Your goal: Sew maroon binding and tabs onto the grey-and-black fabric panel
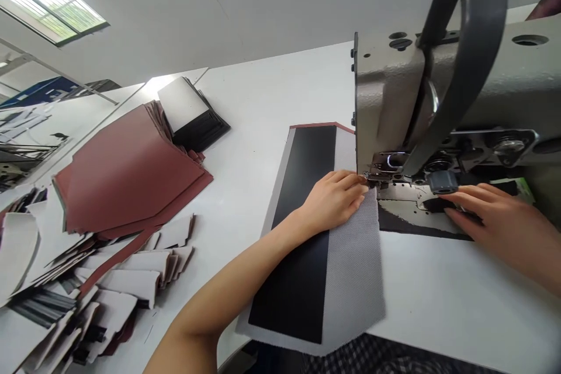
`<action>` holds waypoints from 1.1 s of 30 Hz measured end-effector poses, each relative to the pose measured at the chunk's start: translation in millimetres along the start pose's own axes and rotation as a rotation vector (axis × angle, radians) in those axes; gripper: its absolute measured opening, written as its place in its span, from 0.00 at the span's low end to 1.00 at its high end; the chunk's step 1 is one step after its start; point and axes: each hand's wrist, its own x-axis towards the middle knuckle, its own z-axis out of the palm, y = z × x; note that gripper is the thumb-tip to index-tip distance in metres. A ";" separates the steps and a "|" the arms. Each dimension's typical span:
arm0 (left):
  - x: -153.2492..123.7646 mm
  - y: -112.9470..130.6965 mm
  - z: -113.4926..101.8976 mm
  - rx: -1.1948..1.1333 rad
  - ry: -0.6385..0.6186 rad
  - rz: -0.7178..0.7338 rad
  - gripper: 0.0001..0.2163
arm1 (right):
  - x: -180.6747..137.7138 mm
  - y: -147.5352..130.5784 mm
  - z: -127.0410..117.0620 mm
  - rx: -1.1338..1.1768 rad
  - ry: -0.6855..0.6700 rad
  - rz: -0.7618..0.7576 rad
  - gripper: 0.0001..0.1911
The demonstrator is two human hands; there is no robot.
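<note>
A grey mesh-backed panel (pixel 355 269) with a wide black strip (pixel 302 234) and a dark red edge lies on the white table under the head of a grey sewing machine (pixel 438 82). My left hand (pixel 335 198) rests palm down on the panel, fingers pressed together, their tips by the presser foot (pixel 372 178). My right hand (pixel 495 222) lies on the machine bed to the right of the needle. Its fingers press on a dark piece (pixel 438 205) there.
A stack of dark red cut pieces (pixel 127 169) lies to the left, with a fanned heap of white and grey pieces (pixel 100 280) in front of it. A black-and-white stack (pixel 193 114) sits behind. The table's front edge (pixel 438 345) runs close to me.
</note>
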 end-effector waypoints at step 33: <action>-33.1 73.5 -11.0 -0.639 -0.089 -0.177 0.08 | -11.2 13.9 -26.3 -0.278 -0.229 0.617 0.12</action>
